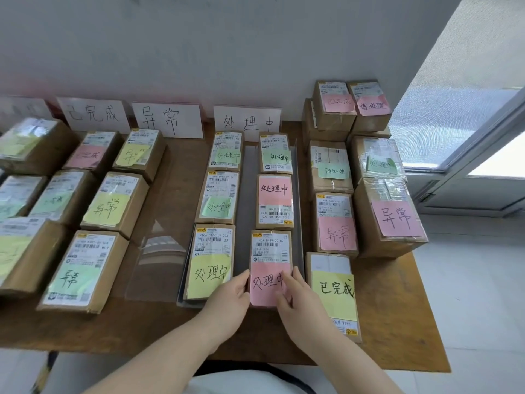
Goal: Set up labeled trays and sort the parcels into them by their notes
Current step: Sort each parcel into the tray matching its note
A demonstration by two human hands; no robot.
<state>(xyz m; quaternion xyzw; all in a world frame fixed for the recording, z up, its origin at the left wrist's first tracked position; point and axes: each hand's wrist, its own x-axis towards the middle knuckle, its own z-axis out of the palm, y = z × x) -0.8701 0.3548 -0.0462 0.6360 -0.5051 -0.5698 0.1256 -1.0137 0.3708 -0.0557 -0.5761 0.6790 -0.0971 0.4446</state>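
A brown parcel with a pink note reading 处理中 (268, 268) lies at the near end of a clear tray with a grey floor (247, 180), in its right column. My left hand (227, 298) grips the parcel's left edge between thumb and fingers. My right hand (297, 294) holds its right edge, fingers lying over the pink note. Several other 处理中 parcels (211, 260) fill the tray in two columns. A white card reading 处理中 (247, 122) stands behind it.
White cards 异常 (167, 120) and 已完成 (93, 115) stand at the back left over rows of parcels (82, 268). Mixed-note parcels sit at the right, a yellow 已完成 one (333, 291) beside my right hand. The table edge (426, 322) drops off at the right.
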